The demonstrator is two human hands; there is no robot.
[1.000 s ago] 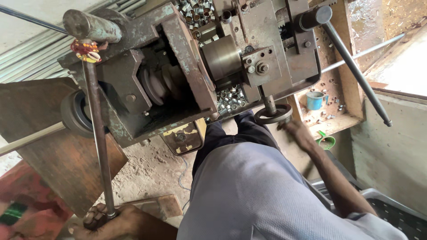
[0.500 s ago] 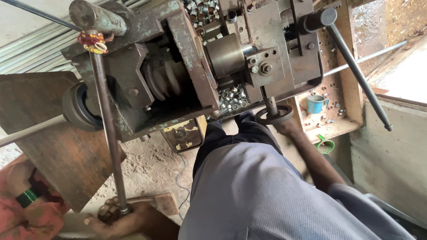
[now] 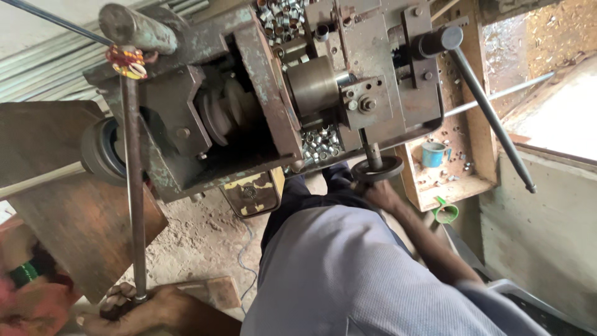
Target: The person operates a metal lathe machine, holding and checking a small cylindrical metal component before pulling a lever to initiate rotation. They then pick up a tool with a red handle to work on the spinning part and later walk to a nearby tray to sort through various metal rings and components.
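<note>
- Right now my left hand (image 3: 134,308) is wrapped around the bottom end of the long steel lever rod (image 3: 132,186), which runs up from it, almost vertical, to the machine (image 3: 249,99).
- Meanwhile my right hand (image 3: 380,191) grips the small round handwheel (image 3: 377,168) on the machine's underside, fingers closed on its rim.
- Both hands are already on their controls; the handwheel's shaft points straight up into the machine.

One head-worn camera looks steeply down, close over the lathe-like machine (image 3: 261,99).
</note>
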